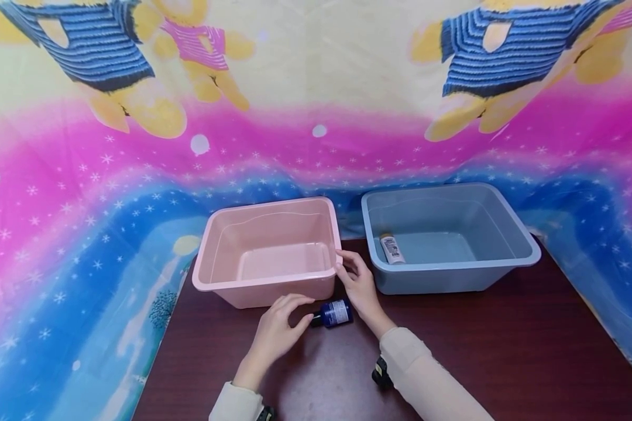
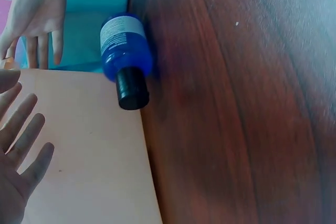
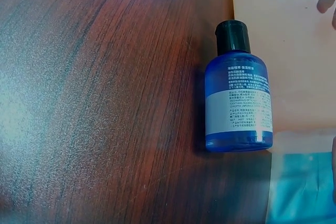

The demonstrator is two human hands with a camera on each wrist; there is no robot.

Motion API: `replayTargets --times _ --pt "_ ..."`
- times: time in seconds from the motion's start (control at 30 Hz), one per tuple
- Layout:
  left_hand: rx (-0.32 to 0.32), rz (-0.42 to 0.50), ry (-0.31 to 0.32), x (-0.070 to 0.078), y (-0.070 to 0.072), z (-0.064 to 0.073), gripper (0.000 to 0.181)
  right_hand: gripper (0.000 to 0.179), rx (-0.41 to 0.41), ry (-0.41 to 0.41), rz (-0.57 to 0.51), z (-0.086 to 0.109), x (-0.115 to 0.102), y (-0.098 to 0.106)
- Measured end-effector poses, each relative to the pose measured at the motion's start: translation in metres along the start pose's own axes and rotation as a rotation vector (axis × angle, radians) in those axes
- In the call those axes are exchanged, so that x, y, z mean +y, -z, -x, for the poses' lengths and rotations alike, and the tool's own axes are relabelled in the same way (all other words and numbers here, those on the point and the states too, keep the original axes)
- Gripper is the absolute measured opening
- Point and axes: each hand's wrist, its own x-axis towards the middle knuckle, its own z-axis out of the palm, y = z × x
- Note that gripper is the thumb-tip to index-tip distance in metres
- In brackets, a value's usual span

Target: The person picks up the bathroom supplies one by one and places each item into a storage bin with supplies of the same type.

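A blue bottle (image 1: 337,313) with a black cap and a pale printed label lies on its side on the table, in front of the pink basin (image 1: 274,284). My left hand (image 1: 278,328) is just left of it, fingers apart and loosely bent, thumb tip close by the cap. In the left wrist view the fingers of this left hand (image 2: 21,156) are spread with nothing between them. My right hand (image 1: 359,286) is beyond the bottle, its fingertips right at the pink basin's front right corner. The right wrist view shows the bottle's label (image 3: 239,111) facing up.
To the right stands a blue-grey basin (image 1: 453,278) with a small white bottle (image 1: 391,248) leaning inside at its left. Both basins stand at the back of the dark wood table (image 1: 479,351), against a patterned cloth (image 1: 316,140).
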Motion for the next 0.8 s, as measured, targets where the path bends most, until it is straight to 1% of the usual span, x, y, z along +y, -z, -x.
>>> replayTargets --times 0.1,0.2,0.43,0.6,0.8 --pt "0.016 0.007 0.028 0.001 -0.005 0.000 0.030 0.031 0.001 0.003 0.002 0.000 0.000 0.000" --pt "0.015 0.023 0.055 0.002 -0.009 0.000 0.031 0.031 0.001 0.003 0.002 0.000 0.000 0.000" --pt "-0.016 0.059 0.082 0.001 -0.018 -0.001 0.031 0.032 -0.002 0.010 0.003 0.001 0.000 0.000" --pt "-0.057 0.054 0.084 0.000 -0.024 -0.002 0.031 0.032 0.000 0.016 0.009 0.000 0.000 0.000" --pt "-0.090 0.047 0.070 0.000 -0.030 -0.003 0.031 0.032 -0.004 -0.005 0.015 0.000 0.001 0.000"
